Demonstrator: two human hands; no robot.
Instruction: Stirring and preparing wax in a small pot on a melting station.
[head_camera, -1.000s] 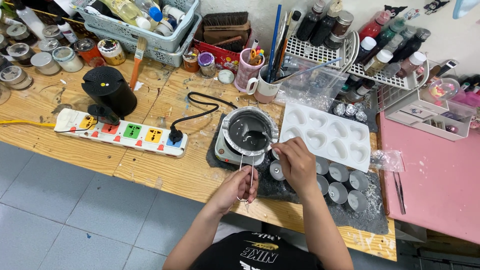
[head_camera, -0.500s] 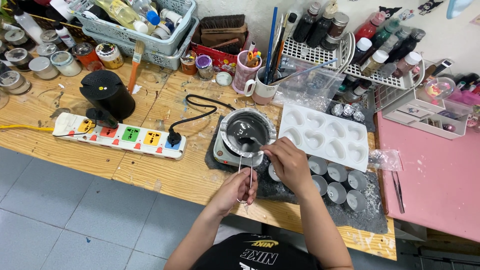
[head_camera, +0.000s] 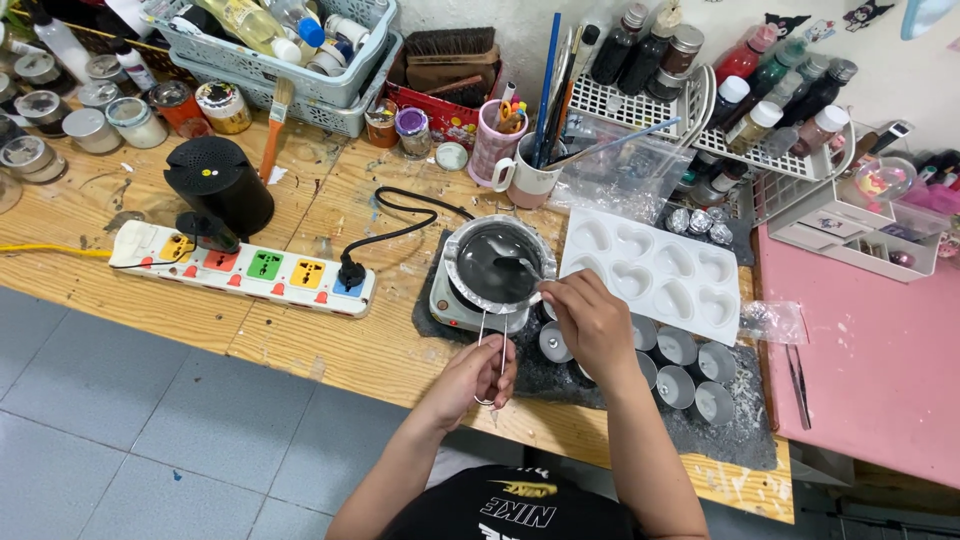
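Person stirring a small metal pot (head_camera: 497, 262) of grey liquid at frame centre.

Left hand (head_camera: 478, 372) pinches its wire handle (head_camera: 492, 345), thin and probably light; right hand (head_camera: 592, 322) holds what seems a spoon (head_camera: 520, 264); contents would spill.

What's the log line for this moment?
left hand: grips pot wire handle | right hand: spoon in melting pot | heart mould: empty

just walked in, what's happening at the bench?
A person is working a small metal pot of grey liquid that sits on a little hot plate. The left hand grips the pot's wire handle; the right hand holds a spoon dipped in the liquid. A white heart-shaped mould tray lies empty beside it, with small round cups in front.
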